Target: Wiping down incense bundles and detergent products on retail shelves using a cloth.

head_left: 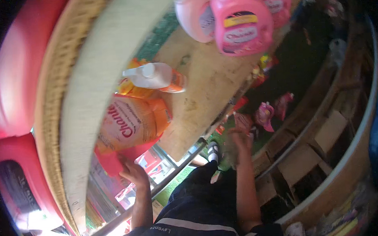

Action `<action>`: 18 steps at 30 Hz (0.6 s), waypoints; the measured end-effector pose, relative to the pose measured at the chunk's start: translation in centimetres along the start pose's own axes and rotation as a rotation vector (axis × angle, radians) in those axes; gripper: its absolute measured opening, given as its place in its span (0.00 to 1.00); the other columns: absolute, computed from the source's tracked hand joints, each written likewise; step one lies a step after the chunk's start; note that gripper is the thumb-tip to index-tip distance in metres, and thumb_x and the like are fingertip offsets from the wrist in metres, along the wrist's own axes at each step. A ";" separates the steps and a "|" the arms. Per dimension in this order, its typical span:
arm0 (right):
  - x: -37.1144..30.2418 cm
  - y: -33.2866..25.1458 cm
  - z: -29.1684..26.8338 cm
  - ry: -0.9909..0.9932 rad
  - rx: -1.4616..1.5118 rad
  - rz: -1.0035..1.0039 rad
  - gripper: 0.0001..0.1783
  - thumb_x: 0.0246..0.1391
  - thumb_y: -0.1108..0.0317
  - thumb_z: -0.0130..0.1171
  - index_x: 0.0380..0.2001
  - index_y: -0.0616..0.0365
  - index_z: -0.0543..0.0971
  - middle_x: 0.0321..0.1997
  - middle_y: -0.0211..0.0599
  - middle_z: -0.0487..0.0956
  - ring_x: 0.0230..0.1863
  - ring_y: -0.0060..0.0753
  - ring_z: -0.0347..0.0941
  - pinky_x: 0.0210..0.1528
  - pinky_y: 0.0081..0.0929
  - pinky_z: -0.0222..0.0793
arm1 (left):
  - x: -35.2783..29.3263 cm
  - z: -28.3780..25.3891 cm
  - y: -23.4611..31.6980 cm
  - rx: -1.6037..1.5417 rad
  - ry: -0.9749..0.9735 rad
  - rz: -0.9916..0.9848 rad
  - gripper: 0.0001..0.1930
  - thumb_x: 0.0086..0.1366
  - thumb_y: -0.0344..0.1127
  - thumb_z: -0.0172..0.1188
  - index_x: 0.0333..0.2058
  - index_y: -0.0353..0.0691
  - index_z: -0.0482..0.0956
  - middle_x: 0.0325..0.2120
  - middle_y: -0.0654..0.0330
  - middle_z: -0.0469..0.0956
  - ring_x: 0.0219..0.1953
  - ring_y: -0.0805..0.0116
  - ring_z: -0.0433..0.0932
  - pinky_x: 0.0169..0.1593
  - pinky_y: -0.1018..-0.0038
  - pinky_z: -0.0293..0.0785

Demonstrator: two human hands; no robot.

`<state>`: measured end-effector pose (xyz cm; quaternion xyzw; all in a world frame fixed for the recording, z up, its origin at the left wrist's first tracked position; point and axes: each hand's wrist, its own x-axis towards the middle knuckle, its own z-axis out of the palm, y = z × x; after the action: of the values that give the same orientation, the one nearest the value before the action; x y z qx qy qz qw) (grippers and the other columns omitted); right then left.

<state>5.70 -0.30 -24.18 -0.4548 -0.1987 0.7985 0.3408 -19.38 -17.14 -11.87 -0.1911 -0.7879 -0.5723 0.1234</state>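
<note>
A large orange and pink packet (139,125) lies tilted on the wooden shelf, its pink end toward me. My left hand (134,172) is at that pink end with the fingers closed on its edge. Just beyond the packet, a white bottle with an orange label (154,77) lies tipped on the shelf. My right hand (241,140) is raised past the shelf's right edge, near a small pinkish-brown sachet (243,122). Blur hides its fingers, and I cannot tell whether it touches the sachet or holds anything.
Several pink bottles (242,26) stand at the shelf's far end. A pale curved board (97,76) rises on the left, with big red containers (22,188) outside it. Pink sachets (265,115) hang at right above wooden compartments (305,171). A metal frame (169,177) runs below the shelf.
</note>
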 end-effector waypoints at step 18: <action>-15.3 -11.6 17.7 -0.723 -0.789 -0.940 0.32 0.41 0.53 0.64 0.44 0.65 0.69 0.30 0.40 0.71 0.33 0.41 0.73 0.35 0.37 0.71 | -5.9 -2.5 5.3 0.114 -0.873 -0.054 0.20 0.65 0.43 0.50 0.46 0.32 0.71 0.44 0.52 0.68 0.41 0.60 0.72 0.47 0.64 0.62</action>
<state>0.13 -3.50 1.13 -0.1172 -0.7485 0.5364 0.3720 -11.83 -18.95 -8.96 -0.3870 -0.8014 -0.3965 -0.2256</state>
